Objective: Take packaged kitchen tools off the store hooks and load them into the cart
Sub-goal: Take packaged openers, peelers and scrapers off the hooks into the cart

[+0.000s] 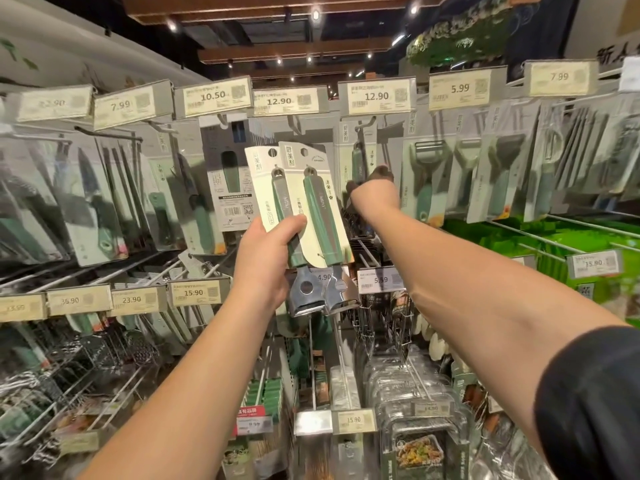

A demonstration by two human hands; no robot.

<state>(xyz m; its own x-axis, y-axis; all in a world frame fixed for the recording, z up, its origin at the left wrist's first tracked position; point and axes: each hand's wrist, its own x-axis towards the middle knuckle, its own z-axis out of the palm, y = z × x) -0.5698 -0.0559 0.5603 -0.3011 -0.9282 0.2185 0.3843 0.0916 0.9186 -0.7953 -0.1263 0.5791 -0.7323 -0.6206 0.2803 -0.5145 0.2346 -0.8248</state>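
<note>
Left hand (266,251) fingers clench two carded peelers (304,209) just left of the 12.90 tag (376,96), handles near upright, steel heads down. Right hand (374,190) reaches below that tag toward a hanging pack (356,157); its fingers are hidden, grip unclear

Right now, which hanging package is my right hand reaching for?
The green-handled tool package under the right-hand 12.90 tag; the right hand is at it.
</note>
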